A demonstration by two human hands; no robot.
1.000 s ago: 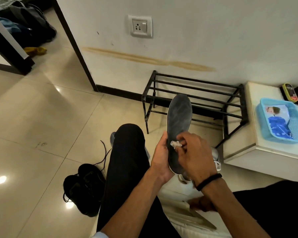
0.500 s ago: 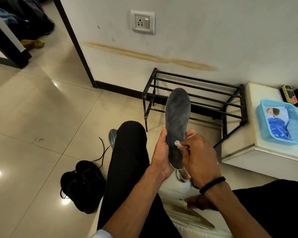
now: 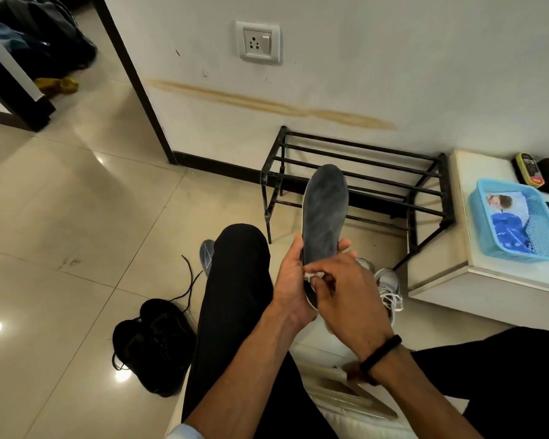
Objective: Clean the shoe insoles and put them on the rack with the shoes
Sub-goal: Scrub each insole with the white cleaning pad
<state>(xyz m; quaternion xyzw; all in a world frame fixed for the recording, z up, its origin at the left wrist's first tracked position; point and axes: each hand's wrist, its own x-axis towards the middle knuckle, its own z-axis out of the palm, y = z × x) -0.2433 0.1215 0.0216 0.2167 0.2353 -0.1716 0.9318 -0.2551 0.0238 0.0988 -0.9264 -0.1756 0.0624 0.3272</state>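
Note:
A dark grey insole (image 3: 325, 213) stands upright in front of me, toe end up. My left hand (image 3: 290, 285) grips its lower half from the left. My right hand (image 3: 346, 291) pinches a small white wipe (image 3: 313, 276) against the insole near the heel. Behind them the black metal shoe rack (image 3: 362, 182) stands against the wall with bare bars. A pair of black shoes (image 3: 152, 340) lies on the floor at my left. A grey shoe with white laces (image 3: 389, 286) shows behind my right hand.
My black-trousered legs fill the lower middle and right. A low white cabinet (image 3: 476, 280) at right carries a blue basket (image 3: 517, 221) and polish items (image 3: 530, 169). Another grey insole (image 3: 207, 253) peeks out left of my knee. Bags lie beyond the doorway at top left.
My right hand with the wipe has moved down the insole toward the heel. The insole stays upright in my left hand.

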